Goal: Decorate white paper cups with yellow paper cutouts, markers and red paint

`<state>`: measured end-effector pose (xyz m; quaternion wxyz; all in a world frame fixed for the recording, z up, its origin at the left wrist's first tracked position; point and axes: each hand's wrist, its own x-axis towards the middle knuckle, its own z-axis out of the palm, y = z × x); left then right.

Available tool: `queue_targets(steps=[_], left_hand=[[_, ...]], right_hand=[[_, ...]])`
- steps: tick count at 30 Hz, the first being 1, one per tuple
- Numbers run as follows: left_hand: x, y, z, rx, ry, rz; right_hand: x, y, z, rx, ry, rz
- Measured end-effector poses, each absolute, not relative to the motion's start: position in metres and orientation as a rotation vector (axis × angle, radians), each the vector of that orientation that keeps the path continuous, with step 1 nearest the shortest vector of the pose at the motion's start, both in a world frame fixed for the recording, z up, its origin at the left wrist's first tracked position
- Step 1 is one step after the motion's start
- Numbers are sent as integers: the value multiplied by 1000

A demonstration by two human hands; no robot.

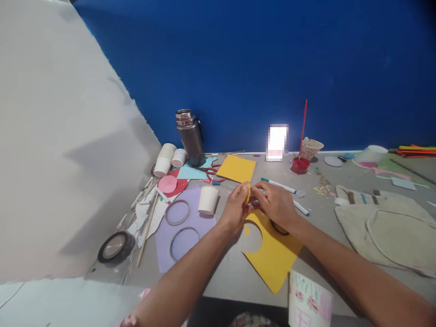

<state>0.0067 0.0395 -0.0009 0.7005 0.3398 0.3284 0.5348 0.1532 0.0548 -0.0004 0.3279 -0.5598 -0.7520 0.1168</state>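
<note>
Both hands are up over the middle of the worktop (221, 277): left hand (235, 202) has a small yellow piece (248, 194) pinched between thumb and fingers, and right hand (277, 202) has its fingertips bunched right beside it, though I can't tell if they're actually gripping.

Going left to right: roll of black tape (116, 247) over at the side, then a thin wooden stick (147, 229), then a purple sheet (165, 245) with two rings lying on it, upper ring (177, 224) and lower ring (170, 244). That sheet looks uncut as far as I can see. Plain white cup (208, 200) stands at its right side, with red-handled scissors (215, 173) lying behind it. Next is a spare yellow sheet (236, 168), no hole in it that I can spot.

Below the hands there's another yellow sheet (281, 254) with a big round opening, so I'd say that cutout is done. My guess is the pinched bit came from there, but it's edge-on, so whether it's folded or finished is anyone's guess. A dark ring (279, 230) peeks out under the right wrist, and a decorated cup (310, 297) sits nearest the front.
</note>
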Motion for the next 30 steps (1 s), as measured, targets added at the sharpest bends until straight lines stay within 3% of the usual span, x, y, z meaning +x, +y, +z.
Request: queue_targets(steps=[5,7,9,11,14,17,24,30], left_hand=[[7,3,4,861,1266,1305],[9,-31,5,1299,1474,1434],[14,-63,7,1893,1153,1410],[21,-81,11,2184,718,1042],[33,-80,15,2163,660,683],[39,-65,11,2135,681,548],[12,-25,15,1666,1242,1238],[11,22,21,1613,1203,1256]], right_hand=[[147,54,-4,-1506,-1849,356],[146,57,-7,-1521,-1805,387],[147,60,-10,-1537,-1778,414],[149,63,-14,-1542,-1746,436],[153,66,-19,-1516,-1711,468],[158,68,-23,-1449,-1697,503],[171,70,-14,-1323,-1616,496],[161,62,-12,-1250,-1655,462]])
